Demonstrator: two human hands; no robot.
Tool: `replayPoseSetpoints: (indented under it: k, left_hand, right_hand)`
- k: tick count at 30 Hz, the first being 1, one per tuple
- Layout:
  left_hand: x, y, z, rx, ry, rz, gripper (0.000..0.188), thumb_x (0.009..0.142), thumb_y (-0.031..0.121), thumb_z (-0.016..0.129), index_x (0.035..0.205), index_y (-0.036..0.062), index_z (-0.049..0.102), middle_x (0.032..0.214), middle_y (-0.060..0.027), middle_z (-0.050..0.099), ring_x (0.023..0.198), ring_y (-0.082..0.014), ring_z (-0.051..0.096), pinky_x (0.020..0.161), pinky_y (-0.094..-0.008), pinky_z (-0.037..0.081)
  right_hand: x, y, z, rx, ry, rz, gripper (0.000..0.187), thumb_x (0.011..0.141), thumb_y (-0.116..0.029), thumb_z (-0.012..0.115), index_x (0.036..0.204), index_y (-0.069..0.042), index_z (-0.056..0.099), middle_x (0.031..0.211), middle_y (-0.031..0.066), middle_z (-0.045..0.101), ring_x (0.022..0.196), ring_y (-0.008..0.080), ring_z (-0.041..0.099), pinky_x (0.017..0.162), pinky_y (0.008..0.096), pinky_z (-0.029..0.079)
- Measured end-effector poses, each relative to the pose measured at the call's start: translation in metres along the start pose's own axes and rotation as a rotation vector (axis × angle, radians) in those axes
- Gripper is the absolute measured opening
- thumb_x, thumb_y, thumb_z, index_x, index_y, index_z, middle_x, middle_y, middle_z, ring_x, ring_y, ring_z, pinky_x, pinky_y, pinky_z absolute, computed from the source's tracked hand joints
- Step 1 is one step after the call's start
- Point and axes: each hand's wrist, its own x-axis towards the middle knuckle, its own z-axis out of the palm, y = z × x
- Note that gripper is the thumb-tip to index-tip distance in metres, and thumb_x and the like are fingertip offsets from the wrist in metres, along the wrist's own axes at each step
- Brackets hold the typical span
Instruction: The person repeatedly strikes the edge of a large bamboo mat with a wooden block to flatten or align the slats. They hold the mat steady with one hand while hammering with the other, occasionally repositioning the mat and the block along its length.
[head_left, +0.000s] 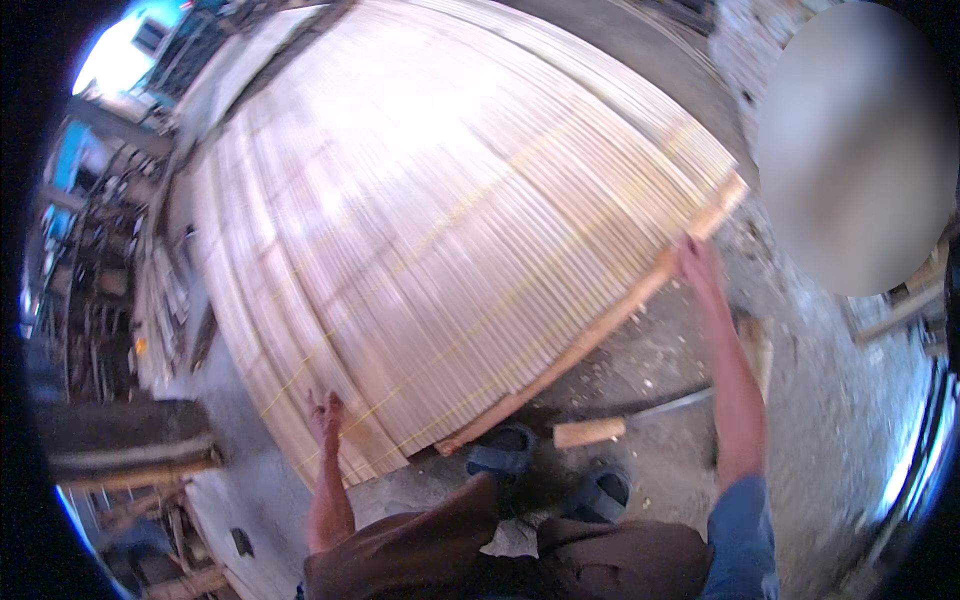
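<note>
A wide spread of long, thin wooden slats (430, 240) lies side by side in front of me, with faint yellow lines running across it. Along the near right ends of the slats runs a wooden strip (590, 340). My right hand (697, 262) has its fingers closed round this strip toward its far end. At the lower left, my left hand (326, 414) is over the outermost slats with its fingers apart, holding nothing. Motion blurs it, and whether it touches the wood I cannot tell.
By my sandals (503, 450) lies a light wooden block or handle (590, 432) with a thin bar beside it. Wood chips dot the concrete floor (830, 420). Stacked timber (165, 300) stands at the left, near a dark bench (125, 425). A blurred grey oval covers the upper right.
</note>
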Motion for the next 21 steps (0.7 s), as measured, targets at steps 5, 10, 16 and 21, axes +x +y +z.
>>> replayPoseSetpoints:
  k: [5, 10, 16, 21]
  left_hand:
    - [0.01, -0.018, -0.01, 0.354, 0.514, 0.559, 0.061, 0.092, 0.033, 0.068, 0.136, -0.0042, 0.049, 0.128, -0.0237, 0.056, 0.116, -0.0395, 0.053, 0.102, -0.0482, 0.042]
    - [-0.101, 0.146, 0.12, 0.177, -0.067, 1.104, 0.074, 0.092, 0.03, 0.067, 0.153, 0.0037, 0.034, 0.156, -0.0255, 0.034, 0.145, -0.0438, 0.032, 0.121, -0.0531, 0.023]
    - [-0.176, 0.277, 0.221, 0.241, -0.343, 1.519, 0.067, 0.1, 0.032, 0.056, 0.157, 0.008, 0.03, 0.165, -0.0195, 0.02, 0.151, -0.0409, 0.023, 0.123, -0.0557, 0.018]
    - [-0.179, 0.367, 0.296, 0.256, -0.211, 1.624, 0.065, 0.099, 0.037, 0.053, 0.155, 0.0092, 0.034, 0.163, -0.0195, 0.027, 0.149, -0.0412, 0.027, 0.12, -0.0577, 0.021]
  right_hand:
    - [-0.144, 0.01, -0.025, 0.013, 0.181, -0.245, 0.024, 0.102, -0.021, 0.057, 0.103, 0.001, 0.064, 0.085, 0.0197, 0.065, 0.078, 0.0358, 0.065, 0.073, 0.043, 0.051]
    - [-0.238, 0.111, -0.075, -0.465, 0.488, -0.203, 0.033, 0.1, -0.019, 0.06, 0.129, -0.004, 0.057, 0.127, 0.0222, 0.059, 0.119, 0.0401, 0.057, 0.099, 0.0446, 0.048]
    - [-0.305, 0.132, -0.085, -0.595, 0.42, 0.245, 0.078, 0.09, -0.031, 0.073, 0.155, -0.01, 0.034, 0.147, 0.0233, 0.047, 0.13, 0.0429, 0.05, 0.108, 0.0522, 0.041]
    - [-0.325, 0.142, -0.097, -0.406, 0.276, 0.343, 0.097, 0.08, -0.03, 0.082, 0.159, -0.015, 0.027, 0.141, 0.0246, 0.053, 0.13, 0.0429, 0.051, 0.108, 0.0532, 0.041]
